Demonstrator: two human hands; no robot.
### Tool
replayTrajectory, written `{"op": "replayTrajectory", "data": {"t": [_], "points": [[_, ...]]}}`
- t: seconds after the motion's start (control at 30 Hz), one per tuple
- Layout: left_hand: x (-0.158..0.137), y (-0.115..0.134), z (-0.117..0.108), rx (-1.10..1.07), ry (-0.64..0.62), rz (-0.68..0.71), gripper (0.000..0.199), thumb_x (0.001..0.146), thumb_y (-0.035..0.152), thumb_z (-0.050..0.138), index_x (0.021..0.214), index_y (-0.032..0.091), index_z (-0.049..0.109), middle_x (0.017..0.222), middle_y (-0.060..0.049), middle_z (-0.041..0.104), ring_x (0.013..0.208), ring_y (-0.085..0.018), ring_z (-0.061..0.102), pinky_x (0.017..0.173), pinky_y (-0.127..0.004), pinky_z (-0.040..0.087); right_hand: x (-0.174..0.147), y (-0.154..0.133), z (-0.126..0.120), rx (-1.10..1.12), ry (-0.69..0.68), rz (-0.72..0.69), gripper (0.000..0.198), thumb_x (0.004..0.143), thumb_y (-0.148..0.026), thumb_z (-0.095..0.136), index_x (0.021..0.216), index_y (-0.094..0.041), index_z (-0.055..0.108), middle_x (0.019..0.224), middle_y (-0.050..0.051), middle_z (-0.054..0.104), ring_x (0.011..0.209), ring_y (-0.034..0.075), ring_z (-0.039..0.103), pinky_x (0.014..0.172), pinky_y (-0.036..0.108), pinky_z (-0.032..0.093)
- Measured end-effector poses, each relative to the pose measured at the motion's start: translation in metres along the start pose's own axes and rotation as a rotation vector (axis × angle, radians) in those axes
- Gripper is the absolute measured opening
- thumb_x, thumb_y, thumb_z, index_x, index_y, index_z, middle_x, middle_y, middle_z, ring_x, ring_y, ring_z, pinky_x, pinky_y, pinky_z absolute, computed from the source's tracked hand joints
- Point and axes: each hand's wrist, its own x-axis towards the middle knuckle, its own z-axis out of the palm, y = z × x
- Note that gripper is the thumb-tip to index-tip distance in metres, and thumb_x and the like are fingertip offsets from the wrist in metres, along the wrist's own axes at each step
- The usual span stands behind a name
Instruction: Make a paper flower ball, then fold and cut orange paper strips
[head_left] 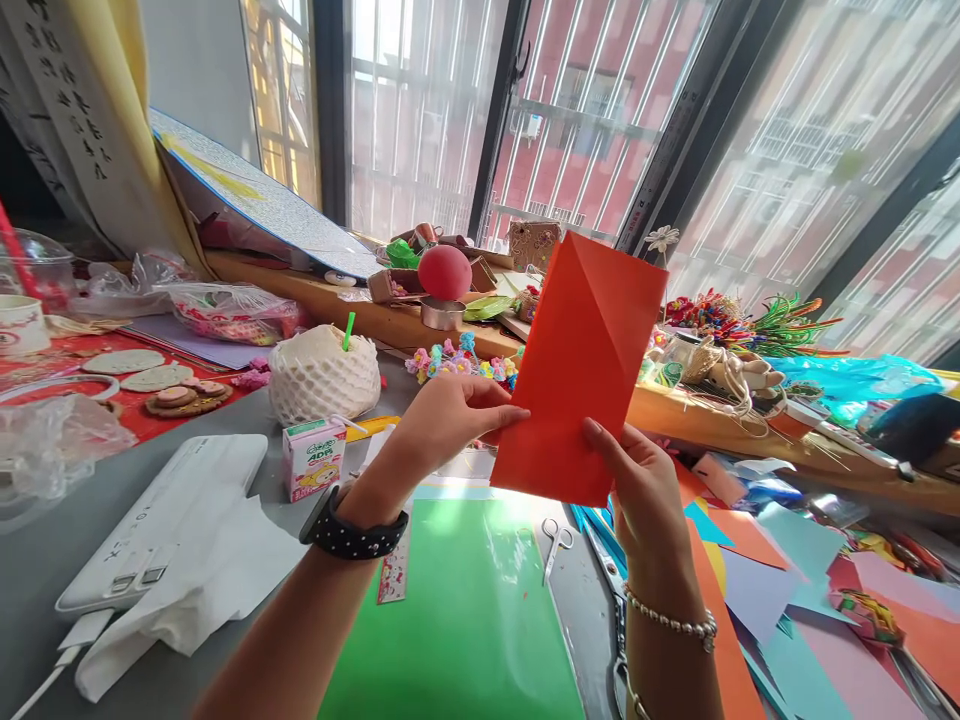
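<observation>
Both hands hold up a folded sheet of orange paper [574,370], raised above a green mat [465,610]. Diagonal crease lines cross the paper's upper right part. My left hand [465,415] pinches its left edge between thumb and fingers. At the lower right, my right hand [637,470] grips the paper with the thumb on its near face and the fingers behind. Beneath the paper, a small pair of scissors [556,548] lies on the mat's right edge. A patterned ruler [394,570] rests by my left wrist.
On the left are a white power bank [169,520], a tissue [202,600], a small drink carton [314,460] and a peeled coconut [324,375] with a green straw. Larger scissors [606,565] and coloured paper sheets [810,600] lie right. Craft items crowd the wooden ledge [750,440] below the windows.
</observation>
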Motion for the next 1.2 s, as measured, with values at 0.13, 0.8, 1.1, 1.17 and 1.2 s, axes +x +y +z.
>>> {"op": "replayTrajectory", "data": {"t": [0.13, 0.8, 1.1, 1.17, 1.2], "points": [[0.000, 0.001, -0.001, -0.004, 0.036, 0.024, 0.019, 0.062, 0.033, 0.064, 0.064, 0.014, 0.061, 0.058, 0.000, 0.061, 0.053, -0.009, 0.055, 0.051, -0.020, 0.045, 0.001, 0.003, 0.001, 0.002, -0.030, -0.015, 0.029, 0.061, -0.035, 0.068, 0.084, -0.017, 0.066, 0.087, 0.007, 0.068, 0.078, 0.022, 0.063, 0.068, 0.037, 0.052], [0.003, -0.001, 0.005, -0.164, 0.017, -0.028, 0.020, 0.059, 0.031, 0.068, 0.069, 0.014, 0.063, 0.066, -0.001, 0.065, 0.060, -0.010, 0.059, 0.058, -0.022, 0.049, -0.002, -0.002, 0.000, -0.046, -0.015, -0.060, 0.027, 0.063, -0.034, 0.067, 0.083, -0.016, 0.067, 0.088, 0.007, 0.068, 0.083, 0.022, 0.061, 0.074, 0.038, 0.050], [0.004, -0.004, 0.003, -0.175, -0.038, -0.028, 0.020, 0.062, 0.032, 0.066, 0.067, 0.013, 0.061, 0.061, 0.000, 0.063, 0.056, -0.009, 0.058, 0.057, -0.022, 0.048, -0.006, -0.008, 0.003, -0.012, -0.003, -0.045, 0.021, 0.064, -0.027, 0.067, 0.084, -0.020, 0.067, 0.089, 0.004, 0.068, 0.085, 0.018, 0.061, 0.079, 0.034, 0.048], [0.003, -0.004, 0.003, -0.146, -0.015, -0.004, 0.020, 0.062, 0.032, 0.066, 0.067, 0.013, 0.061, 0.059, 0.001, 0.061, 0.053, -0.008, 0.056, 0.054, -0.020, 0.046, -0.006, -0.008, 0.003, -0.021, 0.000, -0.050, 0.020, 0.065, -0.028, 0.067, 0.083, -0.019, 0.067, 0.088, 0.004, 0.068, 0.084, 0.018, 0.061, 0.077, 0.034, 0.049], [0.003, -0.004, 0.003, -0.136, -0.004, 0.006, 0.020, 0.062, 0.032, 0.066, 0.067, 0.013, 0.060, 0.058, 0.001, 0.060, 0.053, -0.008, 0.055, 0.053, -0.019, 0.045, -0.006, -0.008, 0.002, -0.030, 0.002, -0.055, 0.019, 0.065, -0.028, 0.067, 0.082, -0.020, 0.068, 0.087, 0.004, 0.068, 0.083, 0.018, 0.061, 0.077, 0.034, 0.049]]}}
